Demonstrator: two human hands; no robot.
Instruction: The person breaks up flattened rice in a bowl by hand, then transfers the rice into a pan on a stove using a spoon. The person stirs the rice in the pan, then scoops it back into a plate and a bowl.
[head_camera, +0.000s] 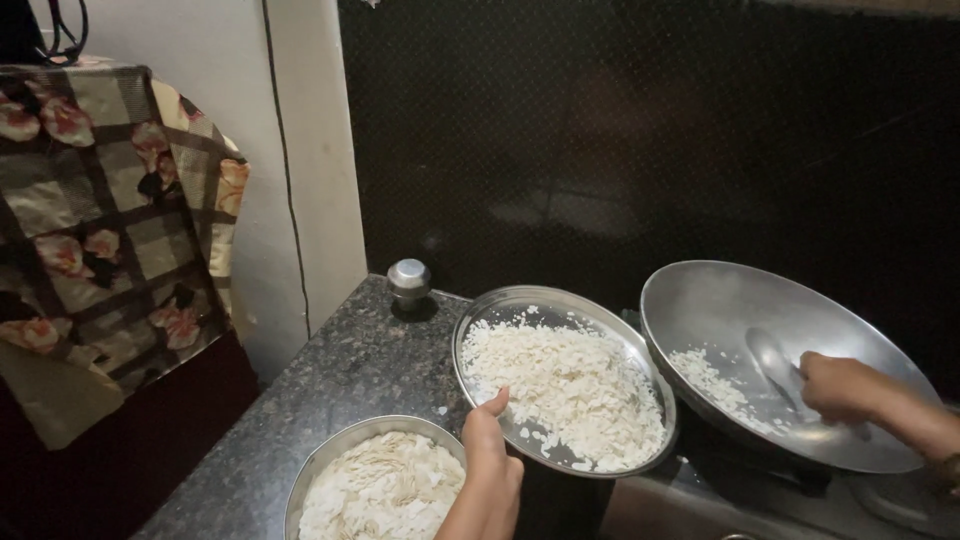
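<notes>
My left hand (490, 455) grips the near rim of a round steel plate (520, 305), thumb on the inside. The plate is tilted up off the counter and covered with white flattened rice flakes (565, 385). To its right sits a wide steel wok (720, 295) holding a small patch of the same flakes (715, 385). My right hand (840, 388) is inside the wok, closed on the handle of a steel spatula (775, 360) whose blade rests on the wok's inner wall.
A second steel bowl of white flakes (385, 485) stands on the speckled granite counter (340, 375) at the front left. A small steel knob-topped container (408, 280) stands by the dark wall. A floral checked cloth (110, 210) hangs at the left.
</notes>
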